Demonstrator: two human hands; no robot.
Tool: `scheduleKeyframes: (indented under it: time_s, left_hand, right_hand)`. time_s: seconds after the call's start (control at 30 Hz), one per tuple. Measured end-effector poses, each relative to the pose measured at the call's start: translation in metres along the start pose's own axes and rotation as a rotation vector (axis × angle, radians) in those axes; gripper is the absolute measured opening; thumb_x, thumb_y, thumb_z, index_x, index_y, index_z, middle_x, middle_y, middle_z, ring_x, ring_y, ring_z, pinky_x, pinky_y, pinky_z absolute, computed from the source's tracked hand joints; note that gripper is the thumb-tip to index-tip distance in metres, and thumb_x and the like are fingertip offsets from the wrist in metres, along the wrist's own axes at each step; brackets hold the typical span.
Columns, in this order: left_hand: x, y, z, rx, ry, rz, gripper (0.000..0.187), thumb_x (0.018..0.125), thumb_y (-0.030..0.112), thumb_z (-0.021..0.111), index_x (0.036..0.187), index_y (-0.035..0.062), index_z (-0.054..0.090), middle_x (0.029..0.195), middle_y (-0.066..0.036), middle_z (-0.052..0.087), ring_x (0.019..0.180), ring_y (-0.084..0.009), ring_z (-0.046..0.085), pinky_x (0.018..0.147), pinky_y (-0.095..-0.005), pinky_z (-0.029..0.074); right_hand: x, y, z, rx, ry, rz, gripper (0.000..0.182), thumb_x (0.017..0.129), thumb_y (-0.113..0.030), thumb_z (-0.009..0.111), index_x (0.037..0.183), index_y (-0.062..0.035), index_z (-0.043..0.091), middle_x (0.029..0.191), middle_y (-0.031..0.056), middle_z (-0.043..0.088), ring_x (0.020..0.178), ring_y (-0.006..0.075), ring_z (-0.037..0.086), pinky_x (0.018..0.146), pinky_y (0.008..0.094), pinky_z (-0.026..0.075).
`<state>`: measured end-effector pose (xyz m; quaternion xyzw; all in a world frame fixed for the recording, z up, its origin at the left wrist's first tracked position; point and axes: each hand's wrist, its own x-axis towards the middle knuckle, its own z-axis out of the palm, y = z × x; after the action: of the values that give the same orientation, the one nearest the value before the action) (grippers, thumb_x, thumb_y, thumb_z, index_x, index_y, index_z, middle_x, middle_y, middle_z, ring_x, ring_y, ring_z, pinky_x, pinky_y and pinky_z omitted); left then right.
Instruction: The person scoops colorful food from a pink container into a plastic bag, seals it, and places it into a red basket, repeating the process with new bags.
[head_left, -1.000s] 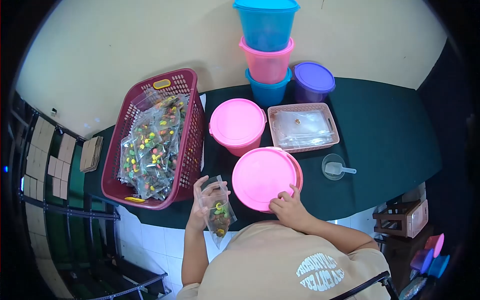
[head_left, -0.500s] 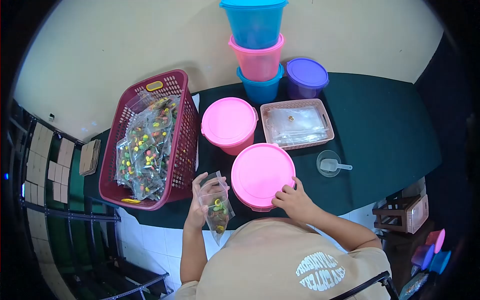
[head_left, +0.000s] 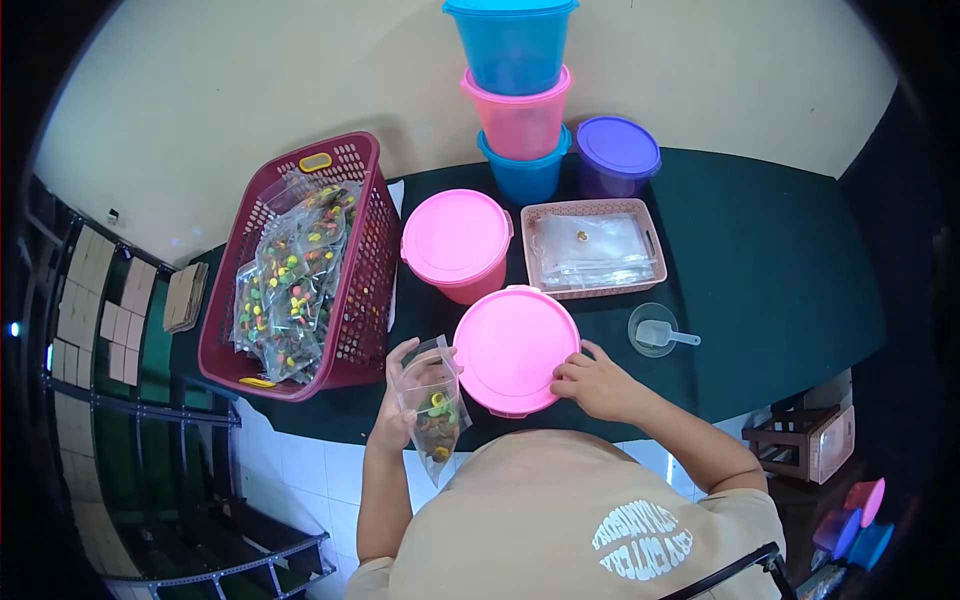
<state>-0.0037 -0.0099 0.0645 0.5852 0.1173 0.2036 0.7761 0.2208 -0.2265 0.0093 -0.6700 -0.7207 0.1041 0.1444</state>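
Observation:
My left hand is closed around a clear plastic pouch with small yellow, green and brown pieces in its lower part. The pouch hangs over the table's front edge, its top part unfilled. My right hand grips the right rim of a round pink tub's lid, fingers curled at the edge. The lid sits on the tub and hides what is inside. Just behind stands a second pink lidded tub.
A maroon basket piled with filled pouches stands left. Behind are a pink tray of flat clear bags, a purple tub and stacked blue and pink tubs. A clear bowl with a white scoop is at right.
The near pink tub has shifted slightly left and toward me, with my right hand still at its rim. My left hand keeps the pouch in nearly the same place. The view has shifted a little.

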Motion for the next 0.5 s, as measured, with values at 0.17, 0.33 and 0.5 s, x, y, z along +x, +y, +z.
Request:
scheduleKeyframes:
  time_s: [0.17,0.33,0.5]
  left_hand:
    - [0.019,-0.004,0.025,0.069,-0.253,0.184,0.106,0.071,0.066,0.061,0.144,0.0058,0.015,0.138,-0.029,0.038,0.130,-0.0407,0.038,0.109,-0.0542,0.022]
    - [0.033,0.008,0.063,0.130,-0.388,0.265,0.109,0.070,0.076,0.054,0.146,0.0058,0.019,0.147,-0.028,0.027,0.137,-0.0389,0.029,0.109,-0.0506,0.019]
    - [0.016,-0.001,0.068,0.291,0.082,0.412,0.067,0.082,0.045,0.067,0.125,-0.0006,0.042,0.123,-0.018,0.051,0.108,-0.0246,0.054,0.090,-0.0359,0.042]
  right_hand:
    - [0.025,-0.037,-0.025,0.552,0.222,0.120,0.044,0.082,-0.024,0.068,0.121,-0.0095,0.054,0.120,0.0093,0.055,0.118,0.0282,0.048,0.105,0.0449,0.034]
    - [0.043,-0.056,-0.041,1.538,0.238,0.097,0.062,0.080,-0.027,0.075,0.127,-0.0006,0.045,0.117,0.0103,0.057,0.113,0.0203,0.053,0.097,0.0379,0.042]
    - [0.030,-0.053,-0.057,1.458,0.529,0.159,0.029,0.086,-0.007,0.066,0.111,-0.0008,0.055,0.103,0.0076,0.064,0.093,0.0144,0.062,0.084,0.0294,0.050]
